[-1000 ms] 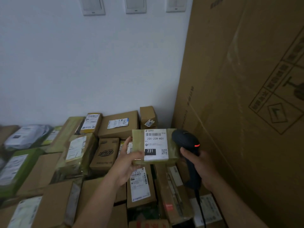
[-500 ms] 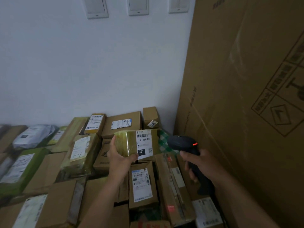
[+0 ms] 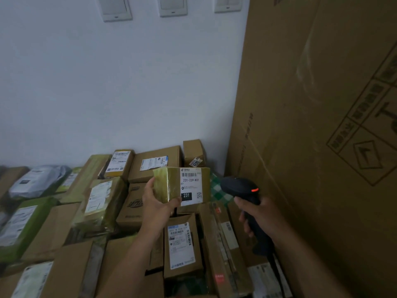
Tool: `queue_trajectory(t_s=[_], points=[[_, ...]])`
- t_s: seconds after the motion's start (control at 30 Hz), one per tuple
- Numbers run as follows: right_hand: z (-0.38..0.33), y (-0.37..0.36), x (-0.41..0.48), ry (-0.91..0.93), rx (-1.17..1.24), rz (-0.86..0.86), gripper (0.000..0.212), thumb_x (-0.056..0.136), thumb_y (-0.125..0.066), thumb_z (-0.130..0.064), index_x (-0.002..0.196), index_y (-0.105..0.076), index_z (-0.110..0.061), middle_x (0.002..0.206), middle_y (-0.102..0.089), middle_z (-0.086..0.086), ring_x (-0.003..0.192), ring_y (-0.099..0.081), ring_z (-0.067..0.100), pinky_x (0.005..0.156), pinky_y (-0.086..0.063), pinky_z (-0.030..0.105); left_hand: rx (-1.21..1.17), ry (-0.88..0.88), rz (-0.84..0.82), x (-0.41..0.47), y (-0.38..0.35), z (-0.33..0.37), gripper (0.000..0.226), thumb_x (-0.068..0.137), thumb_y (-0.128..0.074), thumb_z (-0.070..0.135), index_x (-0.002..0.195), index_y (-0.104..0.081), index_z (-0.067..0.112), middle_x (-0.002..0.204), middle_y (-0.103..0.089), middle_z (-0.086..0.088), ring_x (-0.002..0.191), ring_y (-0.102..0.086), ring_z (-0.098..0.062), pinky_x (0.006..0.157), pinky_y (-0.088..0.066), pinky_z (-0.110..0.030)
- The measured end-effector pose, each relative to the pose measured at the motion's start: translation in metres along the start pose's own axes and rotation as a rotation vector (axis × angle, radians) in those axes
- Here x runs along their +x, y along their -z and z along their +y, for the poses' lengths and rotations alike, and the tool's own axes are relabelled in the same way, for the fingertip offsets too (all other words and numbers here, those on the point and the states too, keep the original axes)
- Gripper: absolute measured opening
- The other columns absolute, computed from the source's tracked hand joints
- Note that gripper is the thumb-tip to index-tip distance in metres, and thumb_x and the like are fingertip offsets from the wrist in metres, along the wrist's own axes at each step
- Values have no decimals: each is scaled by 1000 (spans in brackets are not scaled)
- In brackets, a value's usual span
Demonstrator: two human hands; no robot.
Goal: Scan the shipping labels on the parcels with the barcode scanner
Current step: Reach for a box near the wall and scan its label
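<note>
My left hand (image 3: 158, 203) grips a small parcel (image 3: 169, 183) wrapped in yellowish tape, held above the pile. Its white shipping label (image 3: 191, 186), marked 231-239-K01, faces me. My right hand (image 3: 263, 216) holds the black barcode scanner (image 3: 238, 186) by its handle, just right of the parcel. A red light glows on the scanner's head, which points left toward the parcel. The scanner's cable drops out of sight below my wrist.
Several labelled cardboard parcels (image 3: 182, 244) cover the surface below my hands. A grey poly bag (image 3: 36, 179) lies at far left. A very large cardboard box (image 3: 311, 125) stands upright along the right side. The white wall (image 3: 118, 82) runs behind the pile.
My left hand carried the parcel away from the scanner, leftward and lower over the pile. My right hand drew the scanner back to the right.
</note>
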State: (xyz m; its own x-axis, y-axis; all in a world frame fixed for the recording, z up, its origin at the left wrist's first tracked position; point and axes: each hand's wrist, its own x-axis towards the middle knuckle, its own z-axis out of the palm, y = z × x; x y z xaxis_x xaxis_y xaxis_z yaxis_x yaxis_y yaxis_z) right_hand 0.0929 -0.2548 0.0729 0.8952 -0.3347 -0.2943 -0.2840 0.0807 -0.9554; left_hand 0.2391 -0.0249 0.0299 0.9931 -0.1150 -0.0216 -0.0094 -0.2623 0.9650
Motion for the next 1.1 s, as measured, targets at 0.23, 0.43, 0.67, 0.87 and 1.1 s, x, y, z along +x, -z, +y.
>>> queue_trajectory(t_s=[0.23,0.43,0.67,0.87,1.1], points=[[22,19,19,-51,72,226,33,89,-71,-28,69,-60,-4,51,-57,6,39,-54,19,39,-42,26,270,-240,-152,60,-51,23,87,68,-89,18,141,-42,24,132,-43,2,122,-43,-15,95,-45,-30],[42,17,40,-138,42,224,32,89,-71,-28,74,-60,-3,49,-57,1,39,-54,17,41,-42,25,439,-209,-474,121,-109,16,82,77,-81,18,146,-36,20,140,-40,-5,127,-45,-25,93,-53,-36],[72,16,61,-220,45,262,26,89,-71,-25,81,-62,-2,49,-57,-1,38,-53,15,38,-40,23,659,-41,-819,179,-148,-17,58,93,-62,14,146,-42,25,126,-45,-2,104,-50,-17,65,-40,-17],[93,16,71,-260,38,258,27,89,-72,-28,75,-61,-7,48,-58,-1,37,-53,16,37,-39,22,897,-207,-856,183,-170,-52,42,95,-60,16,136,-54,22,127,-57,-2,115,-57,-21,82,-44,-25],[89,11,75,-237,6,267,23,88,-72,-27,80,-63,-8,51,-61,-1,38,-55,16,38,-40,23,1033,-391,-849,170,-171,-83,50,86,-72,21,133,-55,24,143,-48,1,128,-48,-20,104,-45,-36]])
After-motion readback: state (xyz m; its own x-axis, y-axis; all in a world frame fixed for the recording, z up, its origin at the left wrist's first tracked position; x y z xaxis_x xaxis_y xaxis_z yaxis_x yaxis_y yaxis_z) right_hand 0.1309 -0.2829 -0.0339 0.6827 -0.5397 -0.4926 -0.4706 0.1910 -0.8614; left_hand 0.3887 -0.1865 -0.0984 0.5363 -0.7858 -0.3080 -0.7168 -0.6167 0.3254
